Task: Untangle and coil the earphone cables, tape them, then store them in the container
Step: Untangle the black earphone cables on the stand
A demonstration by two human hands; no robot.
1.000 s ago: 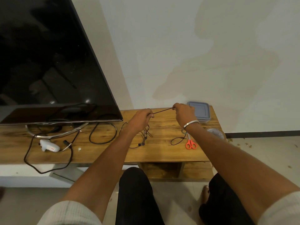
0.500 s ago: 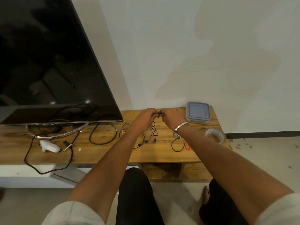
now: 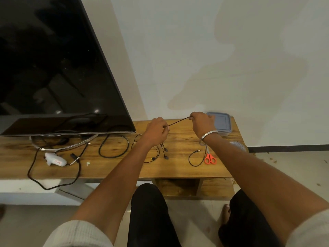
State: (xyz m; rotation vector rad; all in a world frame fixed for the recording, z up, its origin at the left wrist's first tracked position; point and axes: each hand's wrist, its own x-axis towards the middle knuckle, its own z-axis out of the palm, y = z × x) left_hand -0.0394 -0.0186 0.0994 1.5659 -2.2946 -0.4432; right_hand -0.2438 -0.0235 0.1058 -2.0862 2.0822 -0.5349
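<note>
A black earphone cable (image 3: 178, 121) runs taut between my two hands above the wooden table (image 3: 181, 168). My left hand (image 3: 156, 130) pinches its lower end, with earbuds (image 3: 165, 154) dangling below it. My right hand (image 3: 203, 124) pinches the upper end, higher and to the right. A second black cable with a jack plug (image 3: 195, 158) lies looped on the table under my right forearm. The grey-blue lidded container (image 3: 222, 123) sits at the back right, partly behind my right hand. The clear tape roll (image 3: 238, 146) is partly hidden by my right forearm.
Orange-handled scissors (image 3: 210, 158) lie beside the looped cable. A large TV (image 3: 53, 68) on a metal stand fills the left, with thick black power cables (image 3: 114, 147) and a white glue gun (image 3: 55, 159) near it. My knees are below the table's front edge.
Half a second ago my hands were together over the cable bundle. Now the right hand has pulled up and to the right, stretching a length of cable taut; the scissors show again.
</note>
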